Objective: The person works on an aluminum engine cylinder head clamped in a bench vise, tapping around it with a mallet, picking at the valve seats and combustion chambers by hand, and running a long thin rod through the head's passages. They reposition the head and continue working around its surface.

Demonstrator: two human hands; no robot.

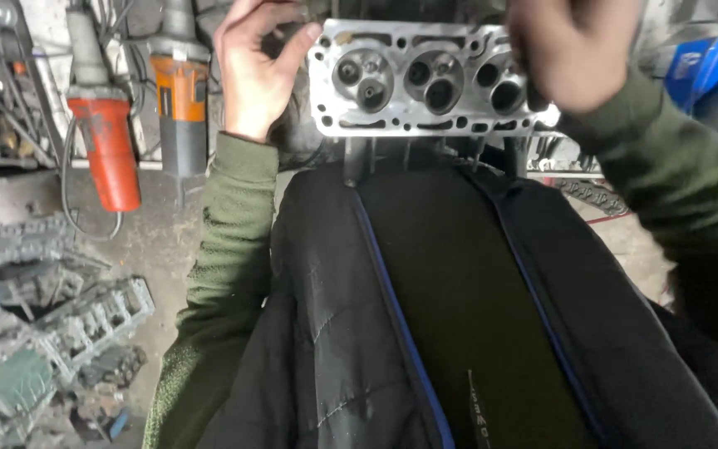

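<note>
A grey aluminium cylinder head [413, 79] lies face-up in front of me, showing three round combustion chambers with valves. My left hand [253, 71] rests at its left end, the thumb touching the corner, fingers curled. My right hand [571, 50] is blurred and covers the right end of the head; what it holds cannot be made out. My green sleeves and black vest fill the lower part of the view.
Two power tools lie at the upper left: a red one [103, 137] and an orange-and-grey one [181, 91], with cables. Dirty metal engine parts [60, 320] are piled at lower left. A blue object [712, 71] sits at the upper right.
</note>
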